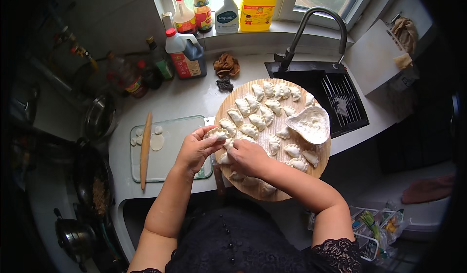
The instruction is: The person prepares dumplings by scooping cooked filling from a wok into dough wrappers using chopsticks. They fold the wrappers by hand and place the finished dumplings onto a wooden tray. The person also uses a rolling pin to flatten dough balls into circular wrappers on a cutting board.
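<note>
My left hand (195,149) pinches a pleated dumpling (218,134) between thumb and fingers, above the left rim of a round wooden board (224,108). Close beside it, my right hand (249,157) is over the board with its fingers curled down among the dumplings; whatever its fingertips grip is hidden. Several crimped white dumplings (257,122) lie in loose rows across the board. On the board's right side sits a pale, floury bowl (311,126) with white flour in it.
Left of the board, a glass cutting board (170,165) holds a wooden rolling pin (145,151), a flat dough wrapper (156,142) and small dough pieces. A black sink (348,98) with a faucet (311,11) is behind right. Bottles, including a large jug (186,59), stand behind. A wok (95,180) is far left.
</note>
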A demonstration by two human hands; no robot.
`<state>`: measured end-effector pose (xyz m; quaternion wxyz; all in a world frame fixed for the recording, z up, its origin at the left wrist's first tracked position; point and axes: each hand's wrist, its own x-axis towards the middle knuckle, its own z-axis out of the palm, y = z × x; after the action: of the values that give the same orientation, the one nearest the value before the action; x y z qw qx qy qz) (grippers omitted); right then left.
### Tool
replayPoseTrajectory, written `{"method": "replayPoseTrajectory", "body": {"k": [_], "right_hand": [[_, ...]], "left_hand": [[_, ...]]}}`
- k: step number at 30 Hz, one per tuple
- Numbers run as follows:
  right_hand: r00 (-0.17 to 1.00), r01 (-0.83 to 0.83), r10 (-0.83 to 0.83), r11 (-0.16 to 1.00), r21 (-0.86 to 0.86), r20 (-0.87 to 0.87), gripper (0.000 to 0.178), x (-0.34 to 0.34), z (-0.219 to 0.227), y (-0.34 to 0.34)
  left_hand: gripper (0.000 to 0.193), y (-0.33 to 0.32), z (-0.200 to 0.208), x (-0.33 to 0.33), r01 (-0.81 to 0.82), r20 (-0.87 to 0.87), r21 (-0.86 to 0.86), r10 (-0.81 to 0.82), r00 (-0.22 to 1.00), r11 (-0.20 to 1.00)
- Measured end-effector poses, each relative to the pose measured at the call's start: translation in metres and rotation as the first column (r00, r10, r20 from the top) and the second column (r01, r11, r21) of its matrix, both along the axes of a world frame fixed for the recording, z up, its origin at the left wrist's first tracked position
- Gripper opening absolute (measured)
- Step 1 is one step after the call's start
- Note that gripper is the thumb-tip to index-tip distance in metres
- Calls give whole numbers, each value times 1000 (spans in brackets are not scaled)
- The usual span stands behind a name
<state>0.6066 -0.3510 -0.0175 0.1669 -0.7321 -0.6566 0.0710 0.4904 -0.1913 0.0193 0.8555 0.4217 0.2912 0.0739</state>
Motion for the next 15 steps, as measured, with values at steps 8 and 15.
{"method": "replayPoseTrajectory", "body": {"k": [8,15], "right_hand": [[988,-41,53,995,86,-145,22,2,18,-4],[979,-152,132,981,-123,-157,21,-5,5,-26]], "left_hand": [[39,0,-2,-20,-40,5,-5,40,999,999],[37,-16,-8,-44,-68,-19,-37,67,998,997]]}}
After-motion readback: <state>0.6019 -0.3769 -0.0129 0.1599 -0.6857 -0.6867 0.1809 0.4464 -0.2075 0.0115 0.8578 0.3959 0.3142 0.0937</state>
